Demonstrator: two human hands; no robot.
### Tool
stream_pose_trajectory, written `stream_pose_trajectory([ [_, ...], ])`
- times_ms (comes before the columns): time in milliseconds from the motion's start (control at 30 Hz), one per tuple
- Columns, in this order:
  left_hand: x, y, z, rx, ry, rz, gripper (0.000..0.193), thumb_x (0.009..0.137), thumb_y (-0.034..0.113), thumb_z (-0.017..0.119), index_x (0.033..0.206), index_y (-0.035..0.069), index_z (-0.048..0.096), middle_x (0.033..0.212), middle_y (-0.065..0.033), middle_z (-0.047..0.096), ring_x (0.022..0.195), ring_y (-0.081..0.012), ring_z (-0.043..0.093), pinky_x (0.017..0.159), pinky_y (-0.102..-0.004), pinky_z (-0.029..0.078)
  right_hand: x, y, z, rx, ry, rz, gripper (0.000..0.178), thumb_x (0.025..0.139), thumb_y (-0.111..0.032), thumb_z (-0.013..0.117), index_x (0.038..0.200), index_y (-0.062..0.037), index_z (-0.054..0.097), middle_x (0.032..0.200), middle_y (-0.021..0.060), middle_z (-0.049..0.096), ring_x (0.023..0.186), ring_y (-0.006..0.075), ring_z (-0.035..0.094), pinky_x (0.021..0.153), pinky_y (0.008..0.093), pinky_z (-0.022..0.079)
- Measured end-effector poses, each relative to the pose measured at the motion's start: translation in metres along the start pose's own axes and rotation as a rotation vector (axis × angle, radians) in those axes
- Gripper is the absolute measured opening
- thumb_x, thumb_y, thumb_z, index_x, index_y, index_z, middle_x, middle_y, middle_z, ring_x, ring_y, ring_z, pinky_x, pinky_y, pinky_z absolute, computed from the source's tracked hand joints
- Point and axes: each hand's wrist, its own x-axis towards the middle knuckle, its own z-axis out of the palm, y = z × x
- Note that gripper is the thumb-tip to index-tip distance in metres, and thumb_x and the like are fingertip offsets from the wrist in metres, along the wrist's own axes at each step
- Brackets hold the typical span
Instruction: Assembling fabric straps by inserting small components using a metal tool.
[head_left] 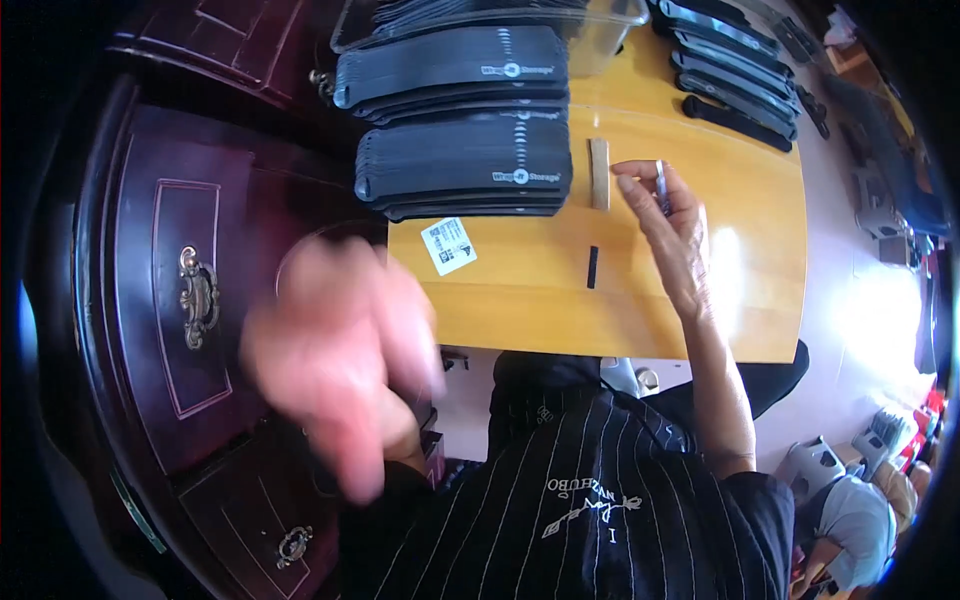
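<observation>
My right hand is over the yellow table, its thumb and index finger close together beside a narrow tan strip. A slim whitish tool, its kind unclear, is held in its curled fingers. My left hand is raised near the camera, left of the table, and smeared by motion; whether it holds anything does not show. A short black strip lies in front of the tan one. Behind the left hand sit two stacks of flat black straps with white print, and a white printed label.
A transparent plastic bin with more black straps stands at the far edge. Several bundles of black straps lie at the far right. Dark red cabinets with metal handles border the left. Another person sits at the lower right.
</observation>
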Motion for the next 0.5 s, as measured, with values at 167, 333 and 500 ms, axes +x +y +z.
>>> stream_pose_trajectory([
  [167, 0.047, 0.02, 0.091, -0.649, -0.137, -0.283, 0.038, 0.086, 0.026, 0.066, 0.122, 0.017, 0.056, 0.083, -0.0097, 0.062, 0.057, -0.0181, 0.053, 0.048, -0.0269, 0.038, -0.024, 0.035, -0.045, -0.19, 0.309, 0.073, 0.023, 0.09, -0.021, 0.06, 0.104, -0.0031, 0.054, 0.074, 0.0013, 0.05, 0.065, 0.01, 0.046, 0.062, 0.0246, 0.041],
  [333, 0.034, 0.022, 0.118, -0.847, -0.033, -0.233, 0.033, 0.085, 0.016, 0.066, 0.117, 0.016, 0.057, 0.078, -0.0088, 0.058, 0.049, -0.011, 0.045, 0.043, -0.023, 0.033, -0.054, 0.058, -0.091, -0.267, 0.404, 0.153, 0.021, 0.092, -0.016, 0.054, 0.107, -0.0017, 0.053, 0.084, 0.006, 0.053, 0.072, 0.0154, 0.05, 0.07, 0.0293, 0.045],
  [500, 0.069, -0.001, 0.134, -1.065, -0.253, -0.432, 0.032, 0.082, 0.014, 0.068, 0.111, 0.016, 0.057, 0.078, -0.0094, 0.058, 0.047, -0.0102, 0.044, 0.041, -0.0212, 0.031, -0.087, 0.09, -0.123, -0.383, 0.415, 0.055, 0.027, 0.095, -0.021, 0.051, 0.118, -0.0082, 0.055, 0.098, -0.0003, 0.049, 0.076, 0.0077, 0.043, 0.062, 0.0226, 0.04],
])
